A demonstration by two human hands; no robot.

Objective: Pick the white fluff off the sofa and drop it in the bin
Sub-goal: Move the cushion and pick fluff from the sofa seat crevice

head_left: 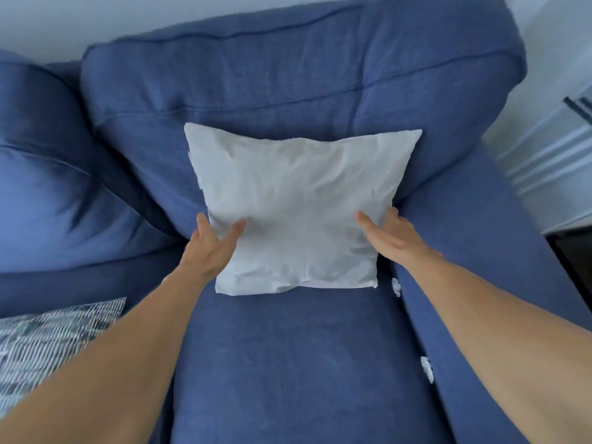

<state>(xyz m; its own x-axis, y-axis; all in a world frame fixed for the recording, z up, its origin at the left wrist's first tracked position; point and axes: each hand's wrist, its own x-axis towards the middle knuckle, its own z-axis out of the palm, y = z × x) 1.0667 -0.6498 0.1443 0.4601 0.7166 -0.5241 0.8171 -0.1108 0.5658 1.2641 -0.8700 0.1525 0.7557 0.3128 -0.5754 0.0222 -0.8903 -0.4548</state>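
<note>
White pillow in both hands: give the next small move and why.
Probably release the pillow with the right hand and reach for the nearest fluff, close by its wrist. That hand and the left hand both hold the pillow, neither any fluff; a second bit lies further down the sofa crease.

No readable text, label or number, even on the pillow [298,203].
</note>
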